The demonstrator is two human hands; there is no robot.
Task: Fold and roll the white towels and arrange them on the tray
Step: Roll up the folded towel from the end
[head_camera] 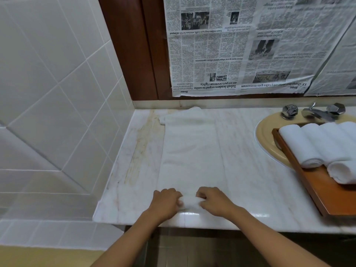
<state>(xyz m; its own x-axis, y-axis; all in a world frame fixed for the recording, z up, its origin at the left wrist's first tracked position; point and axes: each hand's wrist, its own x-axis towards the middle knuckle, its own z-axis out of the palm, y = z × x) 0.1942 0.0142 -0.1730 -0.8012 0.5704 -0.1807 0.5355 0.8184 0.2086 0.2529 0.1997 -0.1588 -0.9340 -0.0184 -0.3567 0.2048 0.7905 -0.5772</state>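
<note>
white towel (190,160) — left hand (166,202), right hand (213,201) seemingly gripping.

Bare forearms (133,236), left hand (165,201), right hand (214,201)

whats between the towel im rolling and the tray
In the head view, only bare marble counter separates the towel from the tray; farther back, the sink rim too.

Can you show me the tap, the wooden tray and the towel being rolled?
tap (316,113): head view, on the metal spout.
wooden tray (327,191): head view, on its bare floor.
towel being rolled (190,151): head view, on the flat unrolled part.
</note>
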